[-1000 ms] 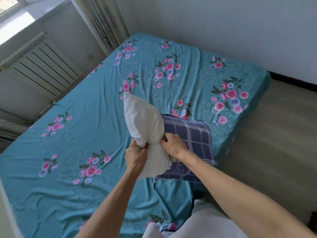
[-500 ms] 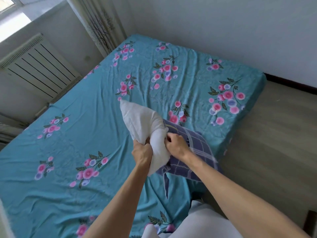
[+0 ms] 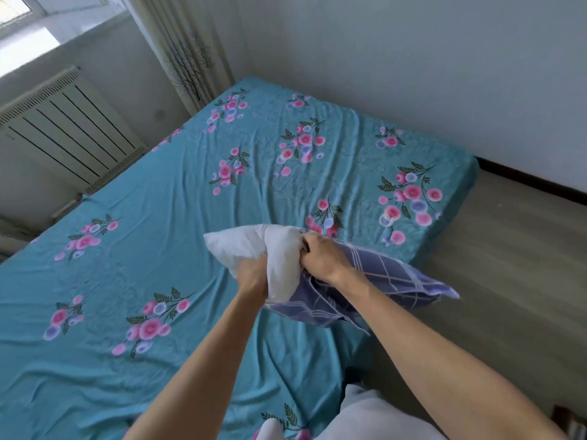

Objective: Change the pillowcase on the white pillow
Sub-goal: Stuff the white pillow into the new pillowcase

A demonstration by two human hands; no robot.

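white pillow [image 3: 254, 246] is held up over the bed sheet [image 3: 158, 192], just below frame centre, w/ its free corner pointing to abt 10 o'clock. its other end sits inside the purple plaid pillowcase [image 3: 381, 281], which trails off toward 4 o'clock and hangs past the bed edge over the wood floor [image 3: 508, 265].

left hand [image 3: 252, 276]: fingers curled tight, gripping the bunched white pillow from below, at abt 7 o'clock of the bundle. right hand [image 3: 320, 257]: fingers curled, pinching the case's open edge right where white meets purple, at abt 3 o'clock of the pillow.

progress, as a judgement: roughly half the pillow shows bare and the rest is buried in the plaid case. can't tell from this view alone if the case is going on or coming off. if it's the old one: pillow needs pulling free, then a fresh case fitted, and no other case is in view on the bed. if it's the new one: the rest of the pillow needs stuffing in, corners seated, opening closed. either way the job is mid-step, not near done.

radiator [image 3: 63, 128] at 10 o'clock, curtain [image 3: 187, 49] at 11, white wall [image 3: 413, 58] across 12 to 2.
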